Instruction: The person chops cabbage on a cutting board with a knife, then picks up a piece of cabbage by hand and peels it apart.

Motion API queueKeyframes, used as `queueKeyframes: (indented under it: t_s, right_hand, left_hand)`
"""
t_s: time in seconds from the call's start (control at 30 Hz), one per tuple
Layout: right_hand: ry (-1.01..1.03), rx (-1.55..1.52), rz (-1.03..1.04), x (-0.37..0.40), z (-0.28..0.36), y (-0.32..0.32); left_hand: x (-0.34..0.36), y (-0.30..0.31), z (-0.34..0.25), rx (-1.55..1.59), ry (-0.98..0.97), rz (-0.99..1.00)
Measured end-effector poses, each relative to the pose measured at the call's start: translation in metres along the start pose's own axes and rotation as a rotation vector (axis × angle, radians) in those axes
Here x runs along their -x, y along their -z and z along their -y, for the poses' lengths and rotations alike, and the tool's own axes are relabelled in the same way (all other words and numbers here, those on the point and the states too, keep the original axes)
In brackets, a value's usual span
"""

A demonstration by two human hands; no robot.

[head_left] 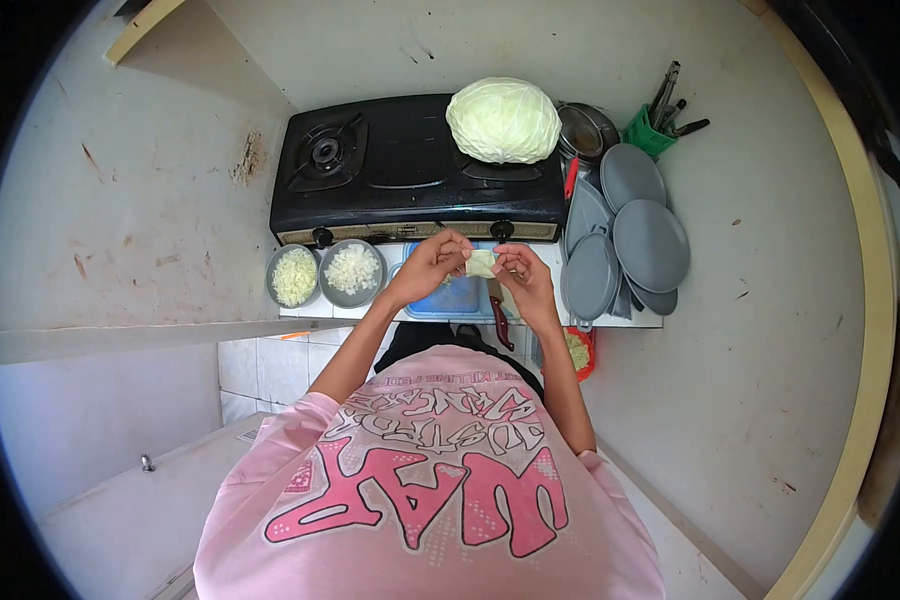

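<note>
A small pale green piece of cabbage is held up between my two hands, above a blue cutting board. My left hand pinches its left edge, and my right hand grips its right edge. Just below my right hand lies a knife with a brown handle, its blade partly hidden by the hand. To the left of the board stand two grey bowls, one with chopped light green pieces and one with chopped white pieces.
A black two-burner stove stands behind the board, with a whole cabbage on its right side. Grey plates and lids are stacked at the right, near a green utensil holder. A red container sits below the counter edge.
</note>
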State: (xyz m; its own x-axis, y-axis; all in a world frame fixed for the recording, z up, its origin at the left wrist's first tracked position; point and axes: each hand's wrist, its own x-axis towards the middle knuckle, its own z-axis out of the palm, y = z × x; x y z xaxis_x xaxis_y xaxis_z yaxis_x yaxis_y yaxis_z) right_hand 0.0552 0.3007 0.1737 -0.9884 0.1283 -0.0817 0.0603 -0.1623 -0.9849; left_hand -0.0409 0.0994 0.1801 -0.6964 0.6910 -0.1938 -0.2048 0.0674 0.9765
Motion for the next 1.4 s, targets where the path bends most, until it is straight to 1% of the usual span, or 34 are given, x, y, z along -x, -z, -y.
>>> queueKeyframes:
  t_s: [0.13,0.2,0.4,0.43,0.53,0.63,0.83,0.9,1.0,1.1,1.2,1.4]
  right_hand:
    - [-0.003,-0.027,0.005,0.002,0.002,-0.001]
    - [-0.039,0.002,-0.007,0.002,0.006,-0.001]
    - [0.113,0.317,-0.049,0.006,0.014,-0.018]
    - [0.099,0.323,-0.051,0.007,0.016,-0.019]
    - [0.079,0.334,-0.060,0.010,0.021,-0.022]
    - [0.089,0.328,-0.069,0.010,0.017,-0.023]
    - [0.057,0.353,-0.068,0.014,0.022,-0.021]
    - [0.030,0.378,-0.053,0.014,0.022,-0.018]
    - [0.024,0.351,-0.067,0.016,0.023,-0.018]
    - [-0.016,0.237,-0.048,0.015,0.016,-0.013]
    - [-0.080,0.192,-0.031,0.015,0.014,-0.008]
    - [-0.084,0.151,-0.004,0.013,0.012,-0.006]
  left_hand:
    - [0.004,-0.007,-0.004,0.005,-0.095,-0.029]
    - [0.007,-0.010,-0.009,-0.023,-0.090,-0.040]
    - [0.017,-0.013,-0.021,-0.237,-0.101,-0.077]
    - [0.019,-0.014,-0.024,-0.289,-0.096,-0.090]
    - [0.021,-0.016,-0.025,-0.305,-0.144,-0.103]
    - [0.023,-0.018,-0.028,-0.206,-0.120,-0.108]
    - [0.023,-0.012,-0.014,-0.260,-0.025,-0.103]
    - [0.023,-0.015,-0.015,-0.262,-0.041,-0.111]
    - [0.023,-0.017,-0.015,-0.276,-0.062,-0.125]
    - [0.024,-0.020,-0.021,-0.275,-0.072,-0.121]
    - [0.024,-0.020,-0.023,-0.276,-0.070,-0.103]
    - [0.021,-0.014,-0.018,-0.287,-0.045,-0.089]
